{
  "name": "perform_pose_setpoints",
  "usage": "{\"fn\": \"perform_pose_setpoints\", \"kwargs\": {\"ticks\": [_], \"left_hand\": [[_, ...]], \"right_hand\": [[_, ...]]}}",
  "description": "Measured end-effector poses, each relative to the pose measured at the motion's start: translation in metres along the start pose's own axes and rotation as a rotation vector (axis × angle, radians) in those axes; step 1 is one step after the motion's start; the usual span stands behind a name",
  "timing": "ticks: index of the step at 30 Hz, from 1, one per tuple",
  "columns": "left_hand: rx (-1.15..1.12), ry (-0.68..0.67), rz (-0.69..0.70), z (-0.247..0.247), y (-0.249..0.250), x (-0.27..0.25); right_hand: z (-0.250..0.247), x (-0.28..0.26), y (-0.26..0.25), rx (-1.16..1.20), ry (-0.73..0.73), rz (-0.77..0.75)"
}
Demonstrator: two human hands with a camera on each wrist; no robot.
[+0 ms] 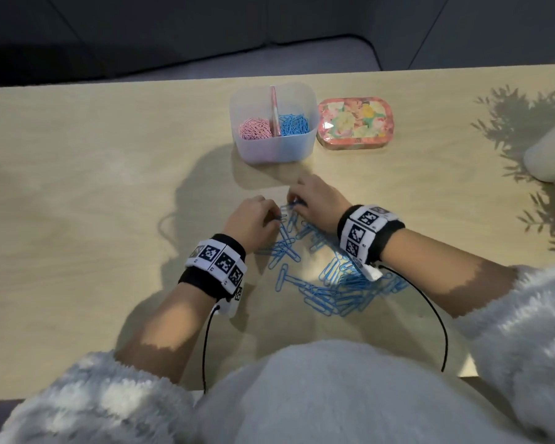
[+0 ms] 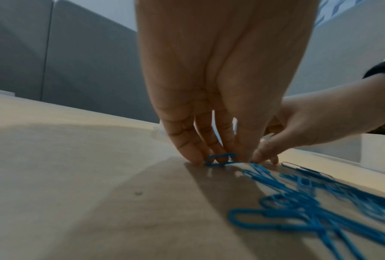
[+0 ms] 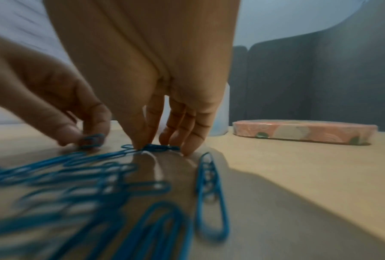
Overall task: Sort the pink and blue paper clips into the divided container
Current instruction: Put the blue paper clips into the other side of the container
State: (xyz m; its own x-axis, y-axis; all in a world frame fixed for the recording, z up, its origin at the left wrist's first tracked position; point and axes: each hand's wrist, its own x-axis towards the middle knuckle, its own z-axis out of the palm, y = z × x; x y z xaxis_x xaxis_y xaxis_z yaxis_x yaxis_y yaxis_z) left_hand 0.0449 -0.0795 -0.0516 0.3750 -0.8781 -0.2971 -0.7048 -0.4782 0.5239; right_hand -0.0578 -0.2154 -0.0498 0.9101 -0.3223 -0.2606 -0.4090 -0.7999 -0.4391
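A clear divided container (image 1: 271, 153) stands at the back of the table, with pink clips (image 1: 255, 129) in its left half and blue clips (image 1: 294, 125) in its right. A loose pile of blue paper clips (image 1: 327, 277) lies in front of me. My left hand (image 1: 273, 217) is at the pile's far end, fingertips down, and pinches a blue clip (image 2: 211, 161) against the table. Close beside it, my right hand (image 1: 293, 204) pinches another blue clip (image 3: 162, 148) between thumb and forefinger. No pink clips show on the table.
A flowered tin (image 1: 354, 123) sits just right of the container. A white plant pot (image 1: 551, 152) stands at the table's right edge. One blue clip (image 3: 209, 193) lies apart, right of the pile. Dark sofa cushions lie beyond the far edge.
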Motion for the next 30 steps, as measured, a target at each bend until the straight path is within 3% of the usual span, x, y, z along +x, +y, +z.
{"fn": "perform_pose_setpoints", "kwargs": {"ticks": [6, 10, 17, 22, 25, 30], "left_hand": [[0.153, -0.152, 0.129, 0.009, 0.003, -0.024], [0.217, -0.130, 0.125, 0.012, 0.011, -0.022], [0.253, -0.076, 0.143, 0.014, 0.016, -0.018], [0.206, -0.096, 0.107, 0.011, 0.013, -0.018], [0.110, -0.080, 0.073, 0.008, 0.009, -0.019], [0.040, -0.068, 0.031, 0.005, 0.003, -0.018]], "right_hand": [[0.006, -0.041, 0.005, -0.051, -0.127, -0.089], [0.006, -0.053, 0.010, -0.131, -0.183, -0.140], [0.017, -0.058, 0.006, -0.139, -0.129, -0.041], [0.019, -0.053, 0.009, -0.202, -0.031, -0.085], [0.010, -0.044, 0.017, -0.119, 0.004, -0.084], [-0.047, -0.022, 0.020, 0.219, 0.035, 0.080]]}}
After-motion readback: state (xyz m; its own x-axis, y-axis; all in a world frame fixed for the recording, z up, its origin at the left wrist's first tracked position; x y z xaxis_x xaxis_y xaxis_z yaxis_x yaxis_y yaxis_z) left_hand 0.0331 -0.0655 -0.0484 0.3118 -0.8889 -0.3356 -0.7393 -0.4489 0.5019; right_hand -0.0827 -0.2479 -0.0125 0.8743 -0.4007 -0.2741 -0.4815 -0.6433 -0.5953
